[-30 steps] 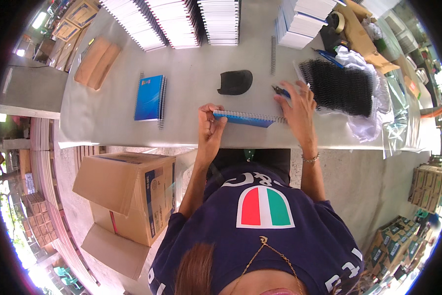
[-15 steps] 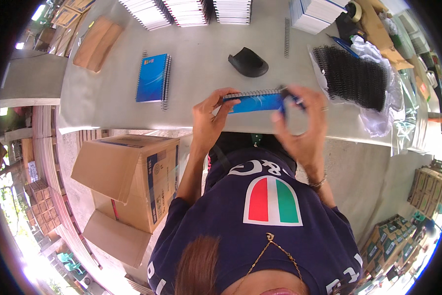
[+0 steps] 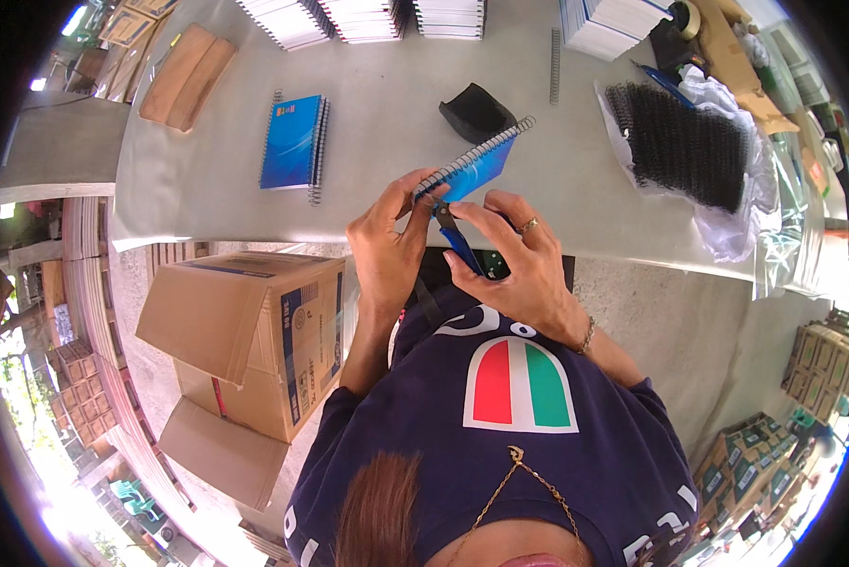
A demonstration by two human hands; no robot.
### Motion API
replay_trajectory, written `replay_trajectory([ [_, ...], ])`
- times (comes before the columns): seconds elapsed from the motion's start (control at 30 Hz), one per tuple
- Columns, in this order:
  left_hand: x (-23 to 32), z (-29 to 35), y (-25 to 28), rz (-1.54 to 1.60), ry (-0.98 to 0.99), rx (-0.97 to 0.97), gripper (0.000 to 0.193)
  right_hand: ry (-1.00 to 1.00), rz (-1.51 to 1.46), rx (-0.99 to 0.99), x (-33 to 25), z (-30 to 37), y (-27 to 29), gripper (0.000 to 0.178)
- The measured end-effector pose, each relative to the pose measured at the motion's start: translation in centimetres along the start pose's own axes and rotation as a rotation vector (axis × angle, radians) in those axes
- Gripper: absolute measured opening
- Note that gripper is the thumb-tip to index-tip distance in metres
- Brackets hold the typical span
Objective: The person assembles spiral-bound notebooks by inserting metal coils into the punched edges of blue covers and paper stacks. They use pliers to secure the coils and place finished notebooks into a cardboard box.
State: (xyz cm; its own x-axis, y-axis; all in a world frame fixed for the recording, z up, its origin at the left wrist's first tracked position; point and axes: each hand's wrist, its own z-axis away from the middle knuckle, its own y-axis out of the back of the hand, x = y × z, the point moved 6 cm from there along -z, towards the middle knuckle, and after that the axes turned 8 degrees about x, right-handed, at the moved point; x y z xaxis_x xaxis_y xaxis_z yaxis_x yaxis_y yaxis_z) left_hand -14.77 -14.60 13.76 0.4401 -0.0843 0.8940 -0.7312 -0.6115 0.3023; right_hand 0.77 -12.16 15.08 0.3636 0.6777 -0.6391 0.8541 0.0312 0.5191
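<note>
1. My left hand [image 3: 385,244]: raised, thumb and fingers pinched shut on the near-left end of the blue spiral notebook [image 3: 482,173].
2. My right hand [image 3: 521,267]: angled inward, fingers part-curled around blue-handled pliers [image 3: 461,249], head by left fingertips.
3. Notebook: tilted, coil up, slanting away rightward beyond both hands.

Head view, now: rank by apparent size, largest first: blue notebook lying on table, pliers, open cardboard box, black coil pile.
1. Open cardboard box
2. Black coil pile
3. Lying blue notebook
4. Pliers, partly hidden
</note>
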Motion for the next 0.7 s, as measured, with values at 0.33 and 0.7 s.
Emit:
replay_trajectory([
  [0.33, 0.9, 0.3, 0.1, -0.134, -0.099, 0.052, 0.028, -0.275, -0.283, -0.201, 0.2, 0.0, -0.4, 0.041],
  [0.7, -0.1, -1.0, 3.5, -0.159, 0.114, 0.237, 0.020, -0.339, -0.428, -0.227, 5.5, -0.2, 0.4, 0.034],
])
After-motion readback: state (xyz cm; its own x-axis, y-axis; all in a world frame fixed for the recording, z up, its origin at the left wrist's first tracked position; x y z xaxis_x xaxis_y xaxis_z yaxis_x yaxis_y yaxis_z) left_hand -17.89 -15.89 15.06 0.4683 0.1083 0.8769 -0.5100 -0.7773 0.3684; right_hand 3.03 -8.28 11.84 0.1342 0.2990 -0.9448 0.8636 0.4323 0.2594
